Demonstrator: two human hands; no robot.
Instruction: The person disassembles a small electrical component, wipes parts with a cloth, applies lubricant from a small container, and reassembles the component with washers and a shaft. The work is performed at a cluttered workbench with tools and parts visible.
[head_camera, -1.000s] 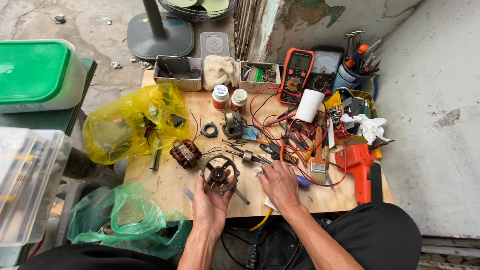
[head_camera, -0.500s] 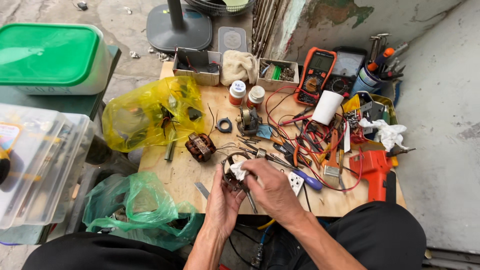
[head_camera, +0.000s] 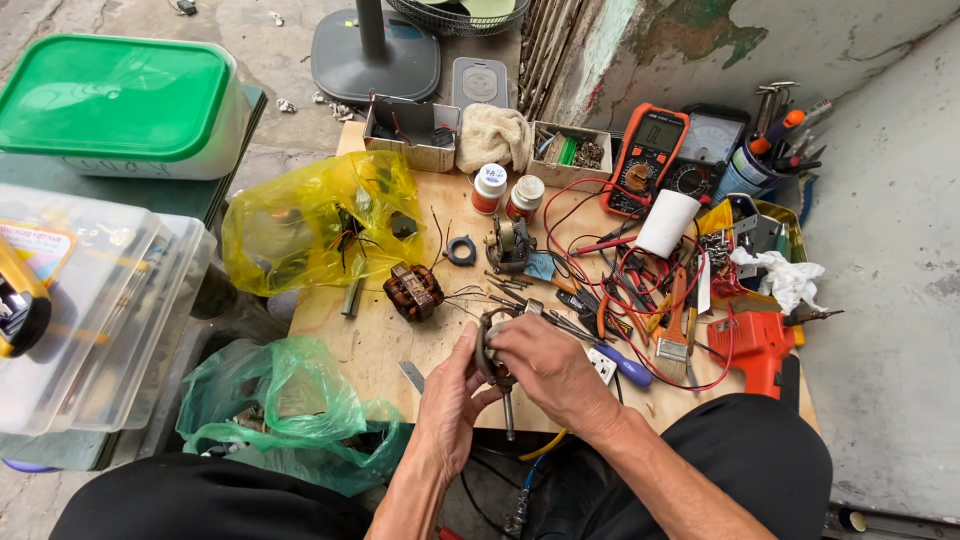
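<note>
Both my hands hold a small metal motor housing (head_camera: 491, 345) with a shaft pointing down, just above the near edge of the wooden board (head_camera: 370, 340). My left hand (head_camera: 447, 395) cups it from below and the left. My right hand (head_camera: 548, 368) covers it from the right and on top. A copper-wound stator (head_camera: 413, 291) lies on the board just left of and beyond my hands. Thin metal rods and screws lie close to my right hand.
A yellow plastic bag (head_camera: 315, 220) lies at the board's left; a green bag (head_camera: 280, 410) hangs below it. Red wires, an orange multimeter (head_camera: 645, 155), a white tape roll (head_camera: 668, 222), an orange tool (head_camera: 752, 345), two small bottles (head_camera: 505, 192) and small boxes crowd the right and back. Plastic bins (head_camera: 90, 300) stand left.
My hands lifted the motor housing off the board and drew it toward me. My right hand moved from the board onto the housing. The view shifted slightly.
</note>
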